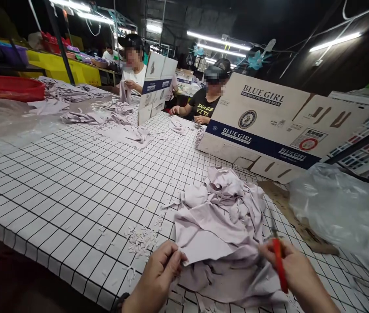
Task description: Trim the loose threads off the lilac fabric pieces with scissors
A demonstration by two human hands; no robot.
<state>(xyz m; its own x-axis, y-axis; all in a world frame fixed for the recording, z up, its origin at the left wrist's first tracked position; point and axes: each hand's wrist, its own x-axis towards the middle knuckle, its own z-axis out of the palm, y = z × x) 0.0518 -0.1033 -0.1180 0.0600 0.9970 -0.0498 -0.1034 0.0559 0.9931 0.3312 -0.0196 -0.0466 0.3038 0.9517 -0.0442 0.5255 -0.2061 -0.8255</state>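
A heap of pale lilac fabric pieces (215, 217) lies crumpled in front of me on a white table with a black grid (83, 187). My left hand (158, 274) pinches a corner of one fabric piece between thumb and fingers at the heap's near left. Across the pile, my right hand (297, 263) is closed around red-handled scissors (280, 265), whose blades point away from me. Its fingertips are blurred at the fabric's right edge, so whether they also grip cloth is unclear. Small white offcuts (142, 240) lie scattered left of the heap.
Cardboard beer cartons (263, 117) stand as upright panels across the table. Clear plastic sheeting (341, 213) lies at the right, beside brown cardboard. Two people sit at the far side, with more lilac fabric (115, 113) near them. A red basin (8, 87) is at far left.
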